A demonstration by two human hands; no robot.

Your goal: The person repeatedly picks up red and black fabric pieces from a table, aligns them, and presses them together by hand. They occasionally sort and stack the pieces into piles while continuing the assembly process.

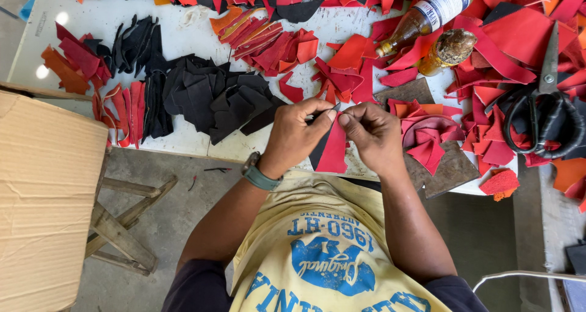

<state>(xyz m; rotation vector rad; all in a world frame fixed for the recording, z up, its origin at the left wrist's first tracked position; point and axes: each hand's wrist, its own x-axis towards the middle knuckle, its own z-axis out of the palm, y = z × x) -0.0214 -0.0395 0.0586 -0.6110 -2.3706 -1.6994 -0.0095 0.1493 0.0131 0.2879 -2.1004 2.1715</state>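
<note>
Both hands pinch a red piece (333, 153) at the table's (183, 40) near edge, left hand (297, 135) gripping a thin dark tool (323, 114), right hand (373, 132) steadying; trimming needs care.

- Black-handled scissors (545, 114) at three o'clock, lying on red scraps
- Two amber bottles (427, 16) at one o'clock — one lying flat
- Heap of black pieces (210, 95) at ten o'clock
- Cardboard box (49, 196) at eight o'clock, wooden stool (122, 226) just beside it

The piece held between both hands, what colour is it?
Red piece, with a black layer behind its left edge; the head view shows it.
</note>
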